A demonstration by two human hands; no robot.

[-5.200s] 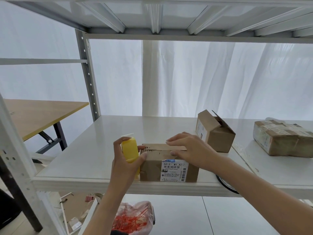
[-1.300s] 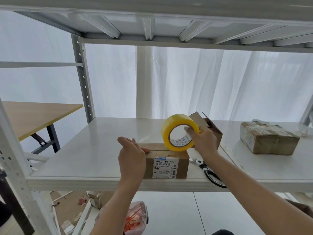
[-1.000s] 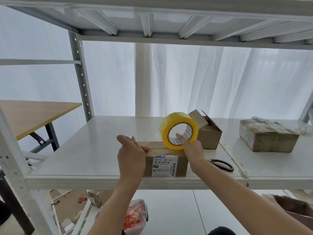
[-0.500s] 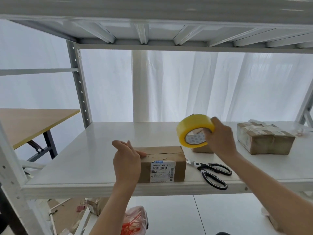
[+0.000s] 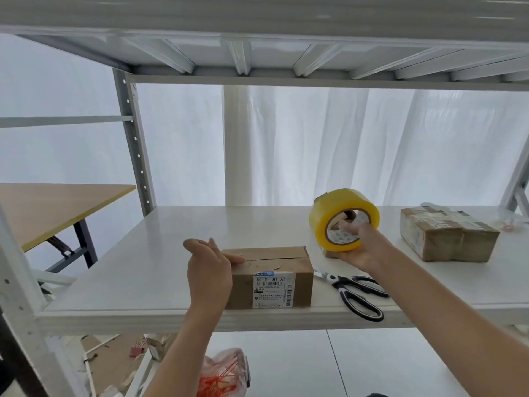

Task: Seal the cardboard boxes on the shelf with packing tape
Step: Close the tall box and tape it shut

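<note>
A: What's on the shelf [image 5: 137, 282]?
B: The near box [image 5: 269, 277] sits at the front edge, about midway along. The scissors [image 5: 355, 290] lie just to its right.
A: And farther right?
B: The far box [image 5: 446, 236], set farther back. Between the 2 boxes, the right hand [image 5: 360, 247] has the tape roll [image 5: 343, 219] above the shelf, behind the scissors.
A: Off the shelf?
B: A table [image 5: 43, 207] to the left, a bag [image 5: 226, 371] below.

Small box [image 5: 329, 253] mostly behind tape roll [image 5: 340, 200]
</note>
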